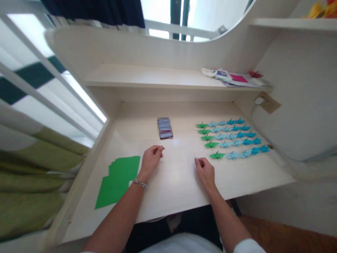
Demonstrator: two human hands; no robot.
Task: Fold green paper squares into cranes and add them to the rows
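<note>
Left hand (152,162) and right hand (205,174) have fingers curled closed, apparently empty, green sheets (117,186) left of the left fingers, 5 rows of paper cranes (231,137) beyond the right, presumably for easy reach.

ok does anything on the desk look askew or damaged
Only a little untidiness: the green paper sheets on the left overlap with stepped, unsquared edges, which looks odd beside the orderly rows of origami cranes on the right. No spill shows; the cranes are too small to check for damage.
</note>
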